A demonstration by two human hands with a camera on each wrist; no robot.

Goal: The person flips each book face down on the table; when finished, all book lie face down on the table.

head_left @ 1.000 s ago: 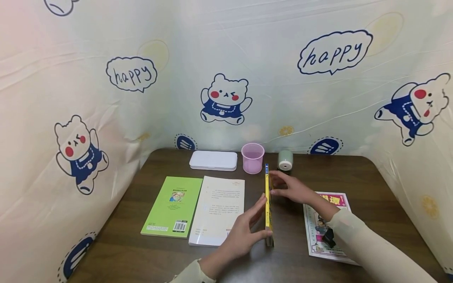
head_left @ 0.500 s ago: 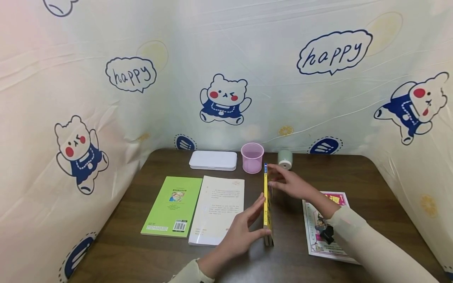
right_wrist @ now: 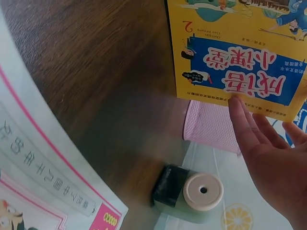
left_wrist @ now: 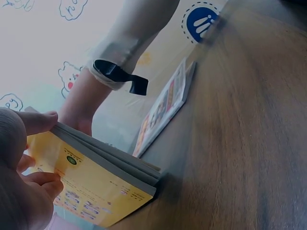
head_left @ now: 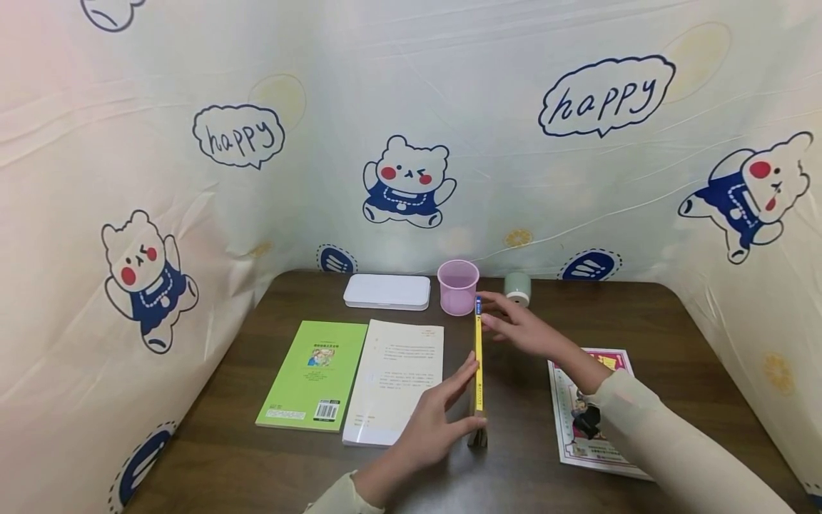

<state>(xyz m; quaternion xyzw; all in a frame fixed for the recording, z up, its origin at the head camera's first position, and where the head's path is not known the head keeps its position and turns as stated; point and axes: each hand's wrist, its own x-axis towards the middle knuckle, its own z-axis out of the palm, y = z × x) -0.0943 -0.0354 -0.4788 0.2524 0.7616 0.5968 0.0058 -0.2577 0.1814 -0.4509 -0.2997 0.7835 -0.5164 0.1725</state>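
Brown table (head_left: 642, 321) carries books (green book (head_left: 315, 376)), pink cup (head_left: 458, 287), white case (head_left: 387, 291).

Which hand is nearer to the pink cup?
Right. The right hand rests on the far end of the yellow book, just beside the pink cup; the left hand holds its near end.

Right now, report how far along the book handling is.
Done, it seems: the green book and the white book lie flat side by side. In hand: the yellow book stands on edge on the table, left hand and right hand steadying it. Left: the yellow book is not flat, and the pink-edged booklet lies apart.
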